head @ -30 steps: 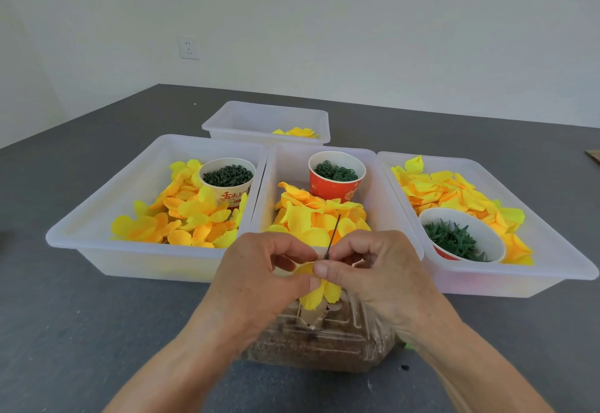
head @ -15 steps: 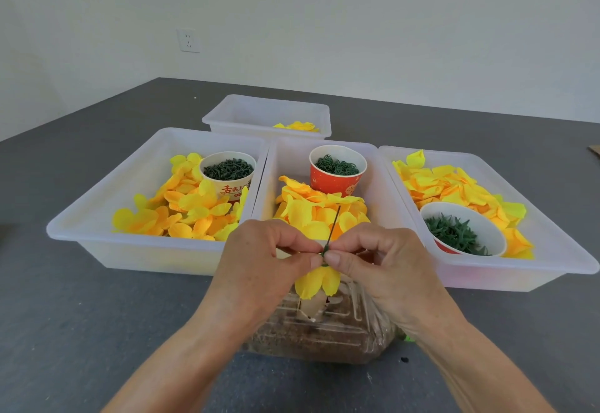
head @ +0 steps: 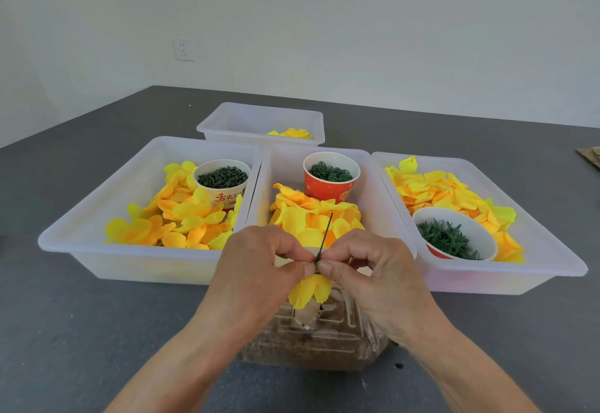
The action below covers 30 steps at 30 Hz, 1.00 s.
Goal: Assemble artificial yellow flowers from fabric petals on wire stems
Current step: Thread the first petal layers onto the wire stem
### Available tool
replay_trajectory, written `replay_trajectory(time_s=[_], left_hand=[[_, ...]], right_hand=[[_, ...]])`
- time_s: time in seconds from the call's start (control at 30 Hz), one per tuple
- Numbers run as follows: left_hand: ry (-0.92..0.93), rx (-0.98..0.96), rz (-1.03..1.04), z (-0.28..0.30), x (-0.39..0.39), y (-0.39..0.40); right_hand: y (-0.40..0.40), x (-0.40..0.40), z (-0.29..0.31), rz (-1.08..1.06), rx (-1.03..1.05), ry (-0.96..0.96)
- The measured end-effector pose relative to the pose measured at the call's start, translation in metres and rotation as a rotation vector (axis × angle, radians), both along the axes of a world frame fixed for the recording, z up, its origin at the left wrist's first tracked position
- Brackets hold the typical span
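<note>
Both hands meet at near centre, just in front of the middle tray. Left hand and right hand each pinch the thin dark green wire stem between thumb and forefinger, thumb tips almost touching at the same spot – other fingers curled in.

Stem sticks up and slightly right from the pinch, thin, straight, bare along its visible length. Yellow petals hang below the pinch – bright yellow fabric, a few lobes, drooping downward. A small green piece sits right at the pinch point; can't tell what it is.

Under the hands: a clear plastic container with brownish contents, on the dark grey table.

Three white trays side by side hold loose yellow-orange petals, each with a cup of dark green parts: left cup white, middle cup red, right cup tilted. Far tray holds a few yellow pieces.
</note>
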<state>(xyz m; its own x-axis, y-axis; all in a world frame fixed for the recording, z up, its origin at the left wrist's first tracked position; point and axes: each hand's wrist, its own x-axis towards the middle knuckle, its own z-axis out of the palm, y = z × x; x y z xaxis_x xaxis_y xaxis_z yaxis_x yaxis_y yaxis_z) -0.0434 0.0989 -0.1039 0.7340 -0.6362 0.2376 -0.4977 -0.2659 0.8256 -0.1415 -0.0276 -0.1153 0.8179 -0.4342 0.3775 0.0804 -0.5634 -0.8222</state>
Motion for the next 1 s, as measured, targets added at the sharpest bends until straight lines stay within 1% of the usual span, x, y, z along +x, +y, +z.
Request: replay_trajectory(time_s=[0.2,0.3,0.43,0.47,0.53,0.63,0.73,0.8,0.87,1.0], left_hand=[[-0.053,0.035,0.006,0.000,-0.001,0.000],[-0.047,0.027,-0.013,0.002,0.000,0.000],[0.051,0.022,-0.102,0.006,0.007,0.002],[0.091,0.023,-0.134,0.007,0.010,0.003],[0.187,-0.003,-0.192,0.010,0.016,0.004],[0.266,-0.089,-0.168,0.012,0.028,-0.001],[0.232,-0.139,-0.065,0.010,0.044,-0.008],[0.225,-0.147,-0.020,0.008,0.052,-0.014],[0.222,-0.158,0.019,0.007,0.060,-0.020],[0.196,-0.168,0.078,0.007,0.074,-0.033]], right_hand=[[-0.001,-0.001,-0.002,0.005,-0.007,0.004],[-0.002,0.000,-0.001,0.007,0.010,0.024],[-0.011,-0.001,0.010,0.105,0.101,0.080],[-0.016,0.001,0.014,0.102,0.129,0.077],[-0.032,0.012,0.019,-0.004,0.134,0.037],[-0.060,0.039,0.020,-0.187,0.006,0.070],[-0.083,0.070,0.011,-0.276,-0.197,0.262],[-0.095,0.087,0.001,-0.280,-0.296,0.386],[-0.100,0.099,-0.007,-0.254,-0.334,0.453],[-0.104,0.112,-0.017,-0.239,-0.474,0.566]])
